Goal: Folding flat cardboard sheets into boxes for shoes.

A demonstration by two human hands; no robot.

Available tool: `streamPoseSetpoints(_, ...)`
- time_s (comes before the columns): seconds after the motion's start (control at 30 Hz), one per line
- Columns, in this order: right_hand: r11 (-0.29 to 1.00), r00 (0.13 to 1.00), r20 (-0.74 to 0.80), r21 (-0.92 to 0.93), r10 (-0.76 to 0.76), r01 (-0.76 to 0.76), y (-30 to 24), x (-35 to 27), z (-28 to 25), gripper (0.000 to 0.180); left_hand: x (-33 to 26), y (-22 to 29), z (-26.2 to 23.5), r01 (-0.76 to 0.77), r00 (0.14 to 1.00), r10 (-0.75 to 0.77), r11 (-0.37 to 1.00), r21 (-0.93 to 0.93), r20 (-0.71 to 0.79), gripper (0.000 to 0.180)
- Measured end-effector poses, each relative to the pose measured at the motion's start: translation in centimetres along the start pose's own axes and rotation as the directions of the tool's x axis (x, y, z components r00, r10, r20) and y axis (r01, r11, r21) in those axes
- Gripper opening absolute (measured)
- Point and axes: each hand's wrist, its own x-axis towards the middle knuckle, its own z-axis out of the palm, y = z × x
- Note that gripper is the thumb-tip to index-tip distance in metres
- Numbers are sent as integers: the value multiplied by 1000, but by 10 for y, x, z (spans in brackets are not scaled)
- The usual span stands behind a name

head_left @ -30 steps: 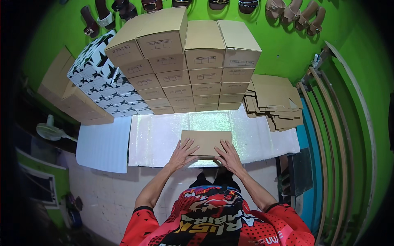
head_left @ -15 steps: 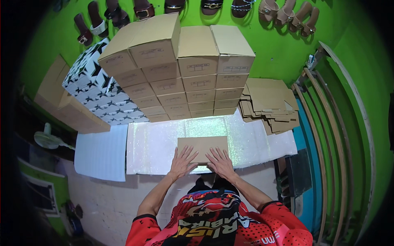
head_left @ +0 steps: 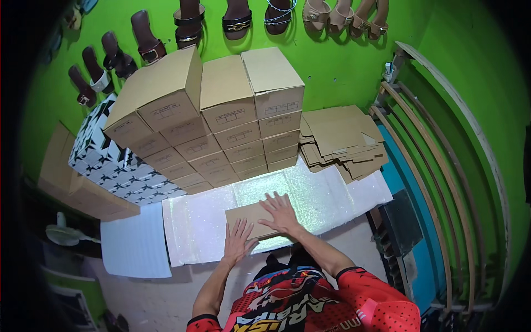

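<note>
A closed brown cardboard box [head_left: 246, 214] lies near the front edge of the shiny, glittery white-covered table [head_left: 202, 243]. My left hand [head_left: 239, 241] rests on the near left part of the box with its fingers spread. Across the right end lies my right hand [head_left: 281, 214], palm down, fingers stretched apart, hiding that end and its far corner. Neither hand grips anything.
Tall stacks of brown boxes [head_left: 229, 119] stand behind the table, with black-and-white star-patterned boxes [head_left: 105, 160] to their left. Flattened cardboard [head_left: 343, 133] is piled at the right. A wooden rack [head_left: 426, 160] stands farther right. Sandals [head_left: 238, 19] hang on the green wall.
The view has turned, shifting the surroundings left. My right hand has moved forward over the right end of the box, while my left hand stays on the near left.
</note>
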Motion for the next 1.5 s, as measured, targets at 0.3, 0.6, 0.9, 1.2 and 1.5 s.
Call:
streamPoseSetpoints(0.3,940,939,26,-11,342,-342,-28,-45,3,86,27,-31,-23,91,994,-90,996,-7,55,62)
streamPoseSetpoints(0.6,982,988,141,170,55,-79,-56,-107,4,79,37,36,24,262,856,-487,701,-663,-176,74)
streamPoseSetpoints(0.9,974,997,29,212,72,-77,-16,54,43,78,34,38,19,190,911,-356,810,-554,-209,65)
streamPoseSetpoints(1.2,948,987,131,293,89,-124,-45,-25,30,74,33,40,30,297,845,-501,733,-612,-190,67)
streamPoseSetpoints(1.5,944,981,129,280,144,-175,-61,-112,17,68,16,66,20,220,877,-446,703,-676,-178,68)
